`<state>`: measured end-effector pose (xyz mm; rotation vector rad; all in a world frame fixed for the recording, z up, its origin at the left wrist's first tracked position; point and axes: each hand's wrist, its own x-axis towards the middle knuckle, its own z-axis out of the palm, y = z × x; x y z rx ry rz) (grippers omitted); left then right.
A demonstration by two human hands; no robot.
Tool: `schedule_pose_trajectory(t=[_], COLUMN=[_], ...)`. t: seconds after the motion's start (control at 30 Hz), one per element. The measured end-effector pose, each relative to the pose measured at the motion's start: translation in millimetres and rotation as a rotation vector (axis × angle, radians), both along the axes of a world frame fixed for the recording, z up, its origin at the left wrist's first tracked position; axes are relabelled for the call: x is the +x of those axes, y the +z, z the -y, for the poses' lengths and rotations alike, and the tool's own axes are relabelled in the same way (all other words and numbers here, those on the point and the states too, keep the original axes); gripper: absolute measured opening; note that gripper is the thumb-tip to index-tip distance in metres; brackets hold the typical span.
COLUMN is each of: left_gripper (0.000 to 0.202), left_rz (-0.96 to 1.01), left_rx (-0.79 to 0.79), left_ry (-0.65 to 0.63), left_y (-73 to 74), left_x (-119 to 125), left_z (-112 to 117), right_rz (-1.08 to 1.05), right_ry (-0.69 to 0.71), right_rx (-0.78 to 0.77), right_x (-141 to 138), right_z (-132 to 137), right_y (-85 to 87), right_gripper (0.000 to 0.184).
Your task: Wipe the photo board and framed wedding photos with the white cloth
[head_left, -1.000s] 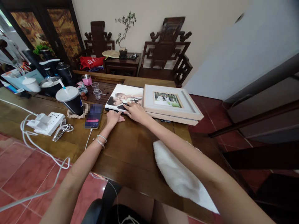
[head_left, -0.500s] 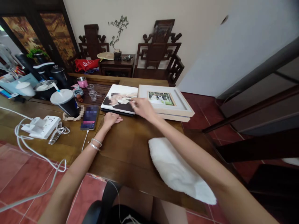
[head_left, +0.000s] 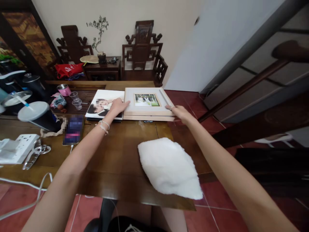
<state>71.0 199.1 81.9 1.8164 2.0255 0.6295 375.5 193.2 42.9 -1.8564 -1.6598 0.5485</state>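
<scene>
In the head view, a light-wood picture frame with a small photo in a wide pale mount lies on top of another similar frame. My right hand is closed around its right edge, thumb on top and fingers underneath. At the opposite edge, my left hand grips the frame's left side with the thumb stretched over the top; its other fingers are partly hidden. A photo print with a white background lies flat on a dark stack, partly under my left hand.
A white fluffy cloth lies near the table's front right edge. On the left are a phone on a cable, a lidded cup with a straw, a power strip and plastic cups. Carved chairs stand behind.
My right hand has moved from the photo print to the frame's right edge. My left hand has gone from the bare table up to the frame's left edge. The view has turned right.
</scene>
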Motion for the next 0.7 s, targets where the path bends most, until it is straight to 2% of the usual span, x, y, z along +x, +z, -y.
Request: schedule_pose_trajectory(t=[0.17,0.43,0.53,0.63,0.7], left_gripper=[0.022,0.020,0.019,0.016,0.018], left_rz=[-0.085,-0.138,-0.102,0.038,0.161], left_rx=[-0.010,0.037,0.083,0.190,0.211], left_ry=[0.028,0.016,0.011,0.023,0.041], left_y=[4.5,4.6,19.5,47.7,68.4], left_x=[20,34,39,38,35], left_z=[-4,13,22,33,46], right_rz=[-0.031,0.009,0.001,-0.004,-0.038], right_ry=[-0.056,-0.096,-0.106,-0.125,-0.126], right_rx=[-0.114,-0.099,-0.046,0.031,0.109], right_x=[3,9,13,23,29], right_z=[2,7,10,24,42], right_y=[-8.3,-8.3,1.1,20.2,36.7], right_gripper=[0.039,0.036,0.038,0.038,0.036])
